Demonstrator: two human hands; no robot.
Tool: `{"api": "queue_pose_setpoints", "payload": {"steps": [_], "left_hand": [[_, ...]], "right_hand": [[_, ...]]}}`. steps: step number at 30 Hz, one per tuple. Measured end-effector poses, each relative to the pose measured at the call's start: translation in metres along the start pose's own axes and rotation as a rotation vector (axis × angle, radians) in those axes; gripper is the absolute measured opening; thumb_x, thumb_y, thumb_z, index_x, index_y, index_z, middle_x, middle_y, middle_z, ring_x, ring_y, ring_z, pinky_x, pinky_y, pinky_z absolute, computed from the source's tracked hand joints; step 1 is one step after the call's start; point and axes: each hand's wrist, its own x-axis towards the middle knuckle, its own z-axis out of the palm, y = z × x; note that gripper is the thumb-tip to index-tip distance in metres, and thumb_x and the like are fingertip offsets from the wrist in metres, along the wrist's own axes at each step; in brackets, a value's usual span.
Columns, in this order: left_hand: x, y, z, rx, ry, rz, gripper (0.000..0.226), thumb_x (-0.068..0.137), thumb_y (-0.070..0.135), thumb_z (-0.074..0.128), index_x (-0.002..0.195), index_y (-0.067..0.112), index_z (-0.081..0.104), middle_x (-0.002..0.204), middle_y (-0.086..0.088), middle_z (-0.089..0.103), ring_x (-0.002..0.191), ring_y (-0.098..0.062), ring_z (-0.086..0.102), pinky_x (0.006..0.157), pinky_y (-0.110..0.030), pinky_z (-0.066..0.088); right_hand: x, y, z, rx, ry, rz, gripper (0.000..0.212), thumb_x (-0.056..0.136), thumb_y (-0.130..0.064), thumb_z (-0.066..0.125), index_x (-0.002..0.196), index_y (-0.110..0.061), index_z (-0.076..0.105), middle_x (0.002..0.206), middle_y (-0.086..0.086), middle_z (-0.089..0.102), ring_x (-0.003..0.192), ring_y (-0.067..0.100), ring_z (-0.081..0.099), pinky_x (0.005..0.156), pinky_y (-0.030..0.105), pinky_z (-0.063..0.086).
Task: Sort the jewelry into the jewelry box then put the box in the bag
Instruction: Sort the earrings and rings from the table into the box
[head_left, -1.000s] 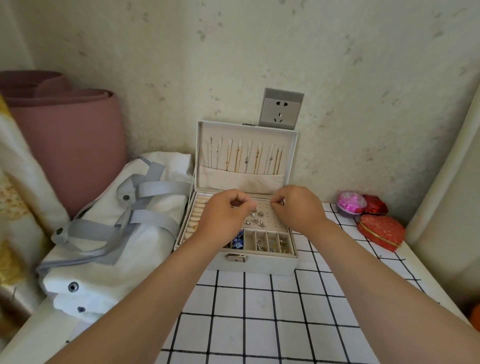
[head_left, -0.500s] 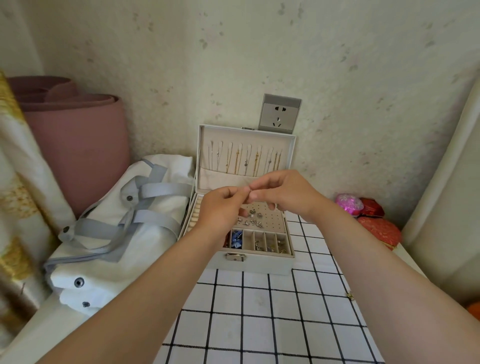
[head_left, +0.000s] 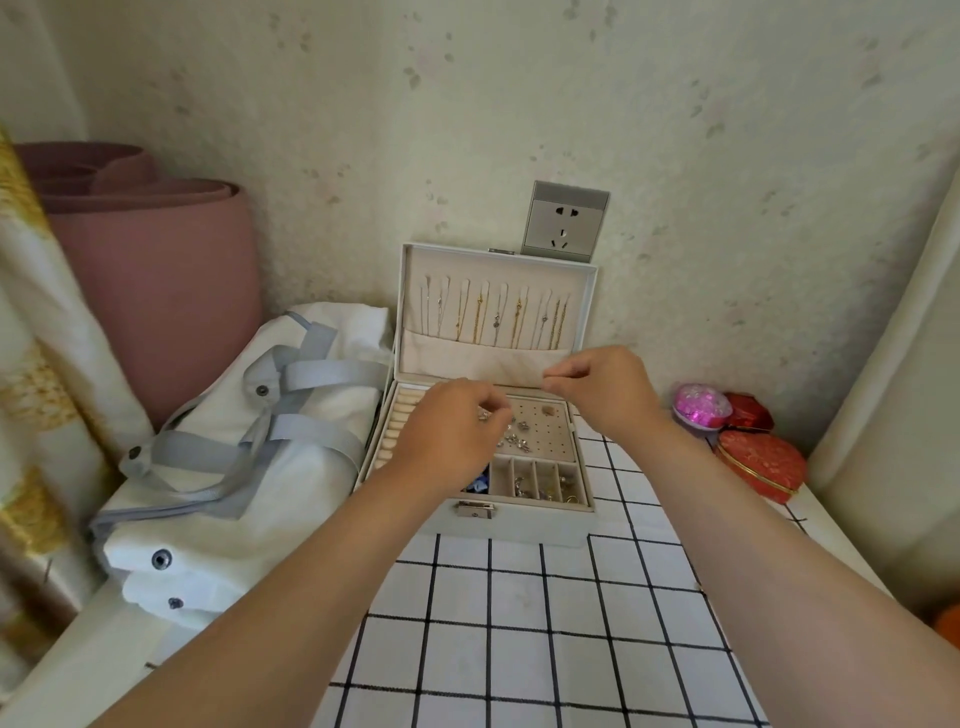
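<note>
Parted since meeting, left hand (head_left: 451, 434) pinches a silver earring (head_left: 484, 414) over the jewelry box (head_left: 519, 526), right hand (head_left: 605, 391) fingertips pressed together, contents unclear; advise seating it squarely.

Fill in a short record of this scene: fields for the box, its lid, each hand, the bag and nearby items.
Jewelry box: open on the checked cloth, lid upright
Lid: chains hang in a row above a pocket
Left hand: over the tray, fingers curled, seemingly pinching a small silver piece
Right hand: before the lid pocket, fingertips pinched; contents too small to tell
Bag: white, grey straps, lying left of the box
Nearby: red heart-shaped case right of the box
</note>
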Motion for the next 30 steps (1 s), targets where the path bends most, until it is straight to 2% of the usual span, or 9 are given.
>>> {"api": "queue_pose_setpoints", "payload": {"steps": [2, 4, 7, 12, 16, 20, 22, 26, 30], "left_hand": [[0.001, -0.006, 0.003, 0.094, -0.038, 0.060, 0.018, 0.095, 0.032, 0.059, 0.109, 0.030, 0.070, 0.112, 0.015, 0.065, 0.112, -0.006, 0.052, 0.095, -0.031, 0.046], [0.003, -0.009, 0.006, 0.178, -0.076, 0.127, 0.025, 0.096, 0.032, 0.056, 0.117, 0.027, 0.068, 0.120, 0.011, 0.063, 0.119, -0.010, 0.046, 0.101, -0.035, 0.043], [0.009, -0.011, 0.009, 0.281, -0.117, 0.218, 0.032, 0.097, 0.034, 0.054, 0.126, 0.024, 0.064, 0.129, 0.008, 0.060, 0.123, -0.013, 0.043, 0.103, -0.036, 0.041], [0.025, 0.000, 0.018, 0.382, -0.197, 0.289, 0.041, 0.096, 0.031, 0.050, 0.134, 0.019, 0.058, 0.137, 0.002, 0.056, 0.127, -0.019, 0.041, 0.106, -0.038, 0.038], [0.034, 0.007, 0.027, 0.422, -0.279, 0.319, 0.040, 0.094, 0.028, 0.047, 0.129, 0.019, 0.063, 0.134, 0.002, 0.058, 0.125, -0.021, 0.042, 0.104, -0.044, 0.039], [0.037, 0.008, 0.035, 0.456, -0.346, 0.324, 0.029, 0.090, 0.029, 0.045, 0.104, 0.017, 0.067, 0.121, 0.001, 0.061, 0.115, -0.021, 0.043, 0.098, -0.043, 0.041], [0.037, 0.006, 0.037, 0.442, -0.359, 0.326, 0.026, 0.089, 0.030, 0.045, 0.101, 0.019, 0.066, 0.121, 0.002, 0.061, 0.115, -0.021, 0.043, 0.097, -0.043, 0.042], [0.039, 0.003, 0.038, 0.431, -0.358, 0.336, 0.024, 0.088, 0.029, 0.047, 0.100, 0.020, 0.066, 0.117, 0.003, 0.061, 0.111, -0.020, 0.043, 0.095, -0.043, 0.043], [0.041, 0.002, 0.039, 0.425, -0.352, 0.331, 0.022, 0.091, 0.029, 0.045, 0.098, 0.020, 0.064, 0.113, 0.002, 0.060, 0.110, -0.019, 0.042, 0.094, -0.041, 0.042]], "right_hand": [[0.000, 0.013, 0.000, -0.110, 0.034, 0.060, 0.008, 0.081, -0.026, 0.082, 0.077, -0.031, 0.077, 0.079, -0.018, 0.071, 0.084, 0.005, 0.067, 0.082, 0.033, 0.057], [-0.002, 0.023, 0.001, -0.251, 0.020, 0.074, 0.012, 0.082, -0.026, 0.079, 0.072, -0.030, 0.075, 0.076, -0.017, 0.070, 0.078, 0.007, 0.067, 0.072, 0.030, 0.056], [-0.005, 0.030, 0.005, -0.378, 0.000, 0.050, 0.011, 0.085, -0.027, 0.074, 0.075, -0.027, 0.075, 0.074, -0.014, 0.070, 0.073, 0.008, 0.064, 0.060, 0.024, 0.050], [-0.005, 0.027, 0.008, -0.546, -0.022, -0.032, 0.016, 0.090, -0.026, 0.065, 0.077, -0.024, 0.074, 0.073, -0.008, 0.068, 0.066, 0.011, 0.061, 0.050, 0.021, 0.038], [-0.007, 0.025, 0.008, -0.653, -0.007, -0.147, 0.017, 0.090, -0.023, 0.060, 0.081, -0.026, 0.075, 0.080, -0.006, 0.068, 0.074, 0.017, 0.063, 0.056, 0.024, 0.041], [-0.005, 0.026, 0.009, -0.702, -0.018, -0.224, 0.019, 0.090, -0.025, 0.057, 0.082, -0.026, 0.074, 0.080, -0.005, 0.061, 0.076, 0.019, 0.061, 0.055, 0.025, 0.033], [-0.004, 0.025, 0.007, -0.672, -0.047, -0.221, 0.018, 0.089, -0.028, 0.058, 0.084, -0.025, 0.075, 0.082, -0.005, 0.064, 0.078, 0.018, 0.061, 0.057, 0.026, 0.037], [-0.006, 0.022, 0.002, -0.574, -0.105, -0.177, 0.018, 0.085, -0.031, 0.061, 0.079, -0.022, 0.076, 0.085, -0.004, 0.069, 0.081, 0.019, 0.063, 0.068, 0.033, 0.054], [-0.007, 0.023, 0.000, -0.438, -0.118, -0.124, 0.019, 0.088, -0.022, 0.059, 0.087, -0.023, 0.078, 0.097, -0.004, 0.073, 0.093, 0.019, 0.065, 0.079, 0.035, 0.054]]}}
